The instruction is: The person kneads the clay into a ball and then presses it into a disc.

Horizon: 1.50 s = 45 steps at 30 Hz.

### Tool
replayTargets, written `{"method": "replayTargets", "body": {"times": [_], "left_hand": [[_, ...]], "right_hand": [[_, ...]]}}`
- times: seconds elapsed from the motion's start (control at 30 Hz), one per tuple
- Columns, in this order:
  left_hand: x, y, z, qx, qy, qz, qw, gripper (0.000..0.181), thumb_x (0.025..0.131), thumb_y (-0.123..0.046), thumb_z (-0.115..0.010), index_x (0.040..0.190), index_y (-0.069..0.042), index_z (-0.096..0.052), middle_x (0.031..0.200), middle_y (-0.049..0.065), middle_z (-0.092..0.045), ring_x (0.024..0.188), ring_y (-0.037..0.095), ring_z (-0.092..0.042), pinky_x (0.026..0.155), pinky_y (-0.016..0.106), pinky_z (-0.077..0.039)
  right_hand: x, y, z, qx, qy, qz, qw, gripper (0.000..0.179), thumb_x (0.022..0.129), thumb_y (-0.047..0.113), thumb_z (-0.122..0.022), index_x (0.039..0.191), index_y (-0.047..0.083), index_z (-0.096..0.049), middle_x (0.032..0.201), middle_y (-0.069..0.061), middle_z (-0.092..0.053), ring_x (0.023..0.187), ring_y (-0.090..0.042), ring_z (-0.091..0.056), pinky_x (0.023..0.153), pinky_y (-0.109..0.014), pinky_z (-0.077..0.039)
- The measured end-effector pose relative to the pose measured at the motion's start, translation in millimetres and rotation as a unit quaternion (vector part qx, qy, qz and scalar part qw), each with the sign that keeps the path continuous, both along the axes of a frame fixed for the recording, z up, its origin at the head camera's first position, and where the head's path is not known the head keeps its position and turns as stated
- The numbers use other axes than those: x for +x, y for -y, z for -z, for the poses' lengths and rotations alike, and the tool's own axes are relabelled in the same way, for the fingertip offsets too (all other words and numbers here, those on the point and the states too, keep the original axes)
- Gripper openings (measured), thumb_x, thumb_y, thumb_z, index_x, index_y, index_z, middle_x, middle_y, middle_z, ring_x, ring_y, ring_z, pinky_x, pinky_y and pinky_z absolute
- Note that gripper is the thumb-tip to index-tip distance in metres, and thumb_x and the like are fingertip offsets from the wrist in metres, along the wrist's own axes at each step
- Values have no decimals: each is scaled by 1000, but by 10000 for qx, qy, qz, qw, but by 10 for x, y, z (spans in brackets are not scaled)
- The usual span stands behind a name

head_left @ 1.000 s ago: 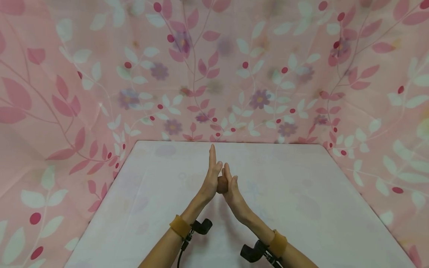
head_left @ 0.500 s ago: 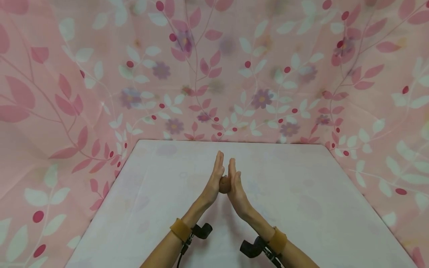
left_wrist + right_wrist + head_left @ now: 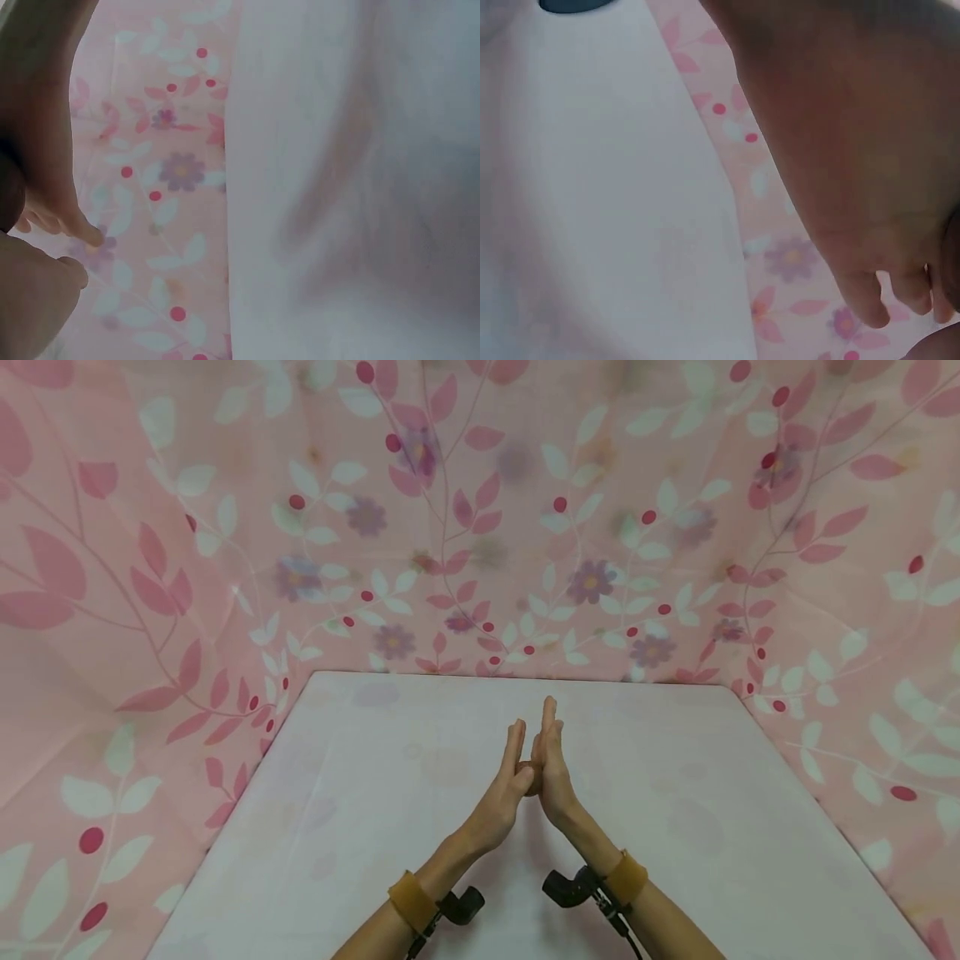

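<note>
A small round brown ball [image 3: 533, 778] sits between my two palms above the middle of the table. My left hand [image 3: 495, 810] presses it from the left with long straight fingers, its thumb overlapping part of the ball. From the other side, the flat right hand [image 3: 557, 781] bears against it, its fingertips reaching farther forward than the left ones. At the left edge of the left wrist view, a dark sliver of the ball [image 3: 10, 196] shows between the hands. In the right wrist view the left palm [image 3: 855, 150] fills the upper right, with the ball mostly cut off.
A white-covered table [image 3: 360, 793] spreads beneath both hands. Pink floral cloth [image 3: 480, 527] hangs behind it and along both sides. Each wrist wears a mustard band [image 3: 412, 902] with a black camera [image 3: 462, 906] and cable.
My left hand has drawn back while the right has slid forward, with the ball kept between the palms. Both hands have also shifted somewhat to the right.
</note>
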<state>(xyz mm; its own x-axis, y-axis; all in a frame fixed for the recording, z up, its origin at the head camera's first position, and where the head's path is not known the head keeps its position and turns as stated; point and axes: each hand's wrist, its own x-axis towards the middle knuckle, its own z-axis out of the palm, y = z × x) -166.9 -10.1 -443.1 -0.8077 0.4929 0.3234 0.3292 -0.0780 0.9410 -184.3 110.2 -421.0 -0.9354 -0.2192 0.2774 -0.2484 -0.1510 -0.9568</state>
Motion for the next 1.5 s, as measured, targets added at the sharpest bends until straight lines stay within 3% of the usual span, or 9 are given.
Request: {"method": "replayTargets", "body": {"times": [0.1,0.23,0.33,0.43,0.53,0.67,0.93,1.23,1.5], "left_hand": [[63,-37,-30,-139,-49,34,9999,68,104,-50,-26,155,-36,16,162,-11,21,151,24,9,116,65,-9],[108,-46,-80,-206,-229,-105,9995,68,104,-51,-27,155,-38,16,162,-14,20,150,18,17,115,66,0],[124,-41,-119,-188,-374,-161,9990,68,104,-50,-27,156,-37,15,163,-14,18,150,15,17,115,66,0],[126,-27,-158,-118,-418,-166,9989,69,103,-54,-26,156,-35,14,163,-12,19,152,22,-5,115,66,-13],[113,-10,-187,-29,-440,-213,9988,70,102,-57,-25,157,-35,12,162,-11,21,152,26,-6,113,70,-13],[83,11,-209,28,-494,-328,9982,68,102,-58,-25,157,-36,8,162,-11,20,150,20,16,111,73,2],[1,56,-256,198,-635,-487,9966,67,104,-44,-27,159,-25,6,164,-10,15,150,17,17,113,68,8],[-146,149,-336,463,-513,-692,9952,67,102,-37,-29,159,-30,5,164,-12,12,150,11,14,116,62,8],[-234,199,-317,464,-402,-768,9952,66,102,-40,-28,159,-31,5,164,-11,12,150,11,14,116,61,8]], "right_hand": [[-42,-28,-11,-74,-14,48,10000,72,100,61,-3,156,24,21,159,6,32,147,-23,25,119,-54,9],[-52,-26,-10,-39,-88,67,9999,74,100,62,-3,156,21,21,159,5,33,144,-22,33,113,-58,21],[-35,-10,6,-1,-57,175,9998,73,100,62,-4,157,22,18,160,6,30,145,-17,31,113,-57,21],[-11,10,28,89,-17,251,9996,72,100,62,-4,157,23,16,161,8,28,146,-16,29,113,-58,20],[17,34,49,209,-16,262,9994,71,100,61,-3,158,22,13,162,6,25,147,-18,27,112,-61,19],[60,64,79,287,-10,172,9994,70,102,57,-4,159,19,10,164,4,22,149,-21,24,112,-63,18],[146,117,106,183,-37,-303,9994,68,103,55,-3,158,19,12,164,2,22,148,-24,25,112,-66,15],[290,191,117,57,17,-1135,9935,72,102,56,-2,154,14,25,161,-2,30,147,-29,29,111,-68,14],[357,216,61,14,-108,-1293,9915,69,103,54,0,154,15,25,161,-1,29,147,-25,28,112,-65,14]]}}
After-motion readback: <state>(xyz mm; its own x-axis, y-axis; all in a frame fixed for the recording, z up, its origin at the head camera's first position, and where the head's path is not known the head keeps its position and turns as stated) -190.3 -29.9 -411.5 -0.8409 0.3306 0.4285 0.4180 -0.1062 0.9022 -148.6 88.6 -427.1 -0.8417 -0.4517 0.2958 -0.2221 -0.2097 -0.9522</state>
